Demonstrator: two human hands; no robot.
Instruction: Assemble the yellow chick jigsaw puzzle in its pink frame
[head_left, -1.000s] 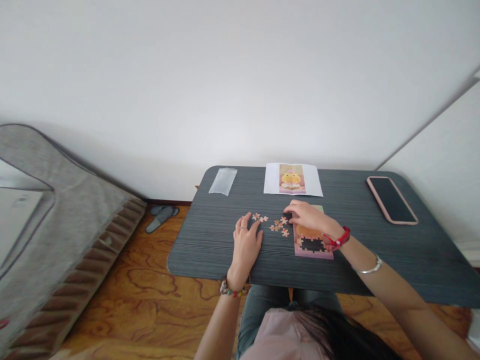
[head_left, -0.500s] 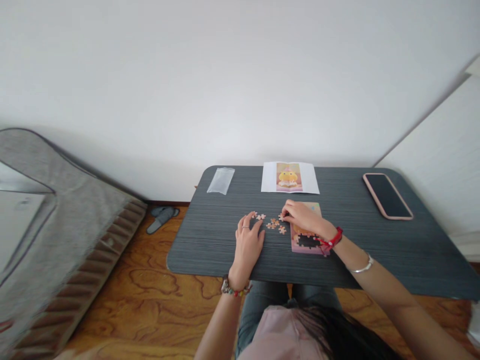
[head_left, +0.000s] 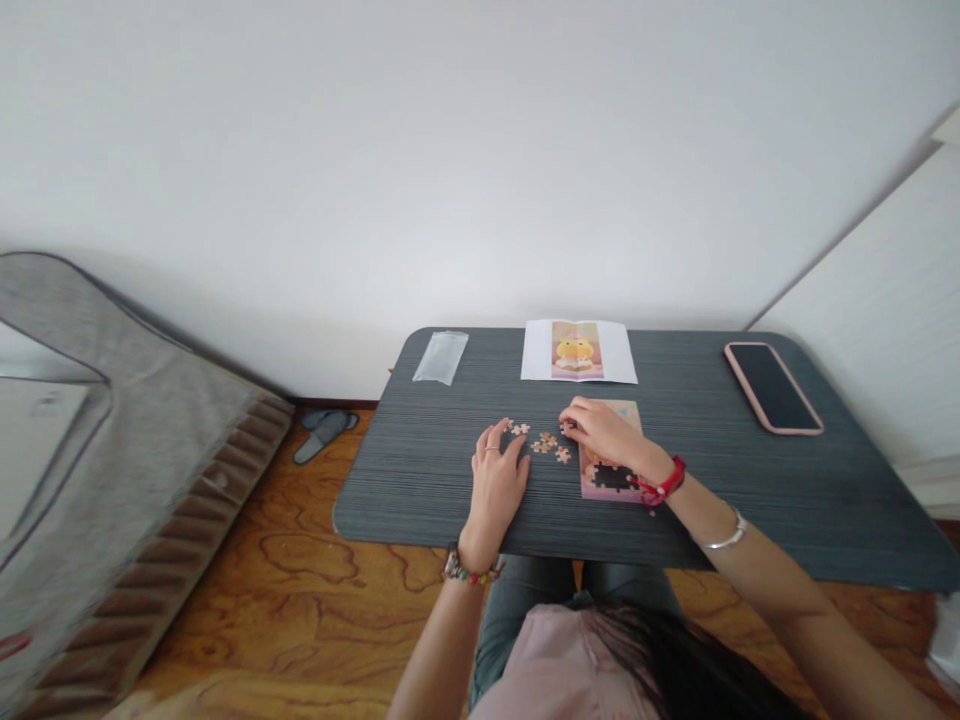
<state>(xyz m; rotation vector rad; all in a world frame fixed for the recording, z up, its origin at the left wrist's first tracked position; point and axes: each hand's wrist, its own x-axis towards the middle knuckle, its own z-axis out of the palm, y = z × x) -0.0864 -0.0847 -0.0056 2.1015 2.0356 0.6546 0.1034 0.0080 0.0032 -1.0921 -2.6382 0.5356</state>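
My left hand [head_left: 498,480] lies flat on the dark table [head_left: 420,490], fingers stretched toward several loose jigsaw pieces [head_left: 546,443]. My right hand [head_left: 606,430] reaches over the partly built puzzle [head_left: 609,478] and its fingertips pinch together at a loose piece by the puzzle's upper left corner. The puzzle shows a dark unfilled gap near its lower part. A printed reference picture [head_left: 577,351] of a yellow figure lies at the table's far edge.
A pink-cased phone [head_left: 772,386] lies face up at the far right of the table. A clear plastic bag [head_left: 441,356] sits at the far left. A grey mattress [head_left: 112,450] leans at the left, slippers [head_left: 324,432] on the wooden floor beside it.
My right hand has slid slightly left to the loose pieces by the puzzle's corner. The left hand stays flat in place. The camera has shifted a little.
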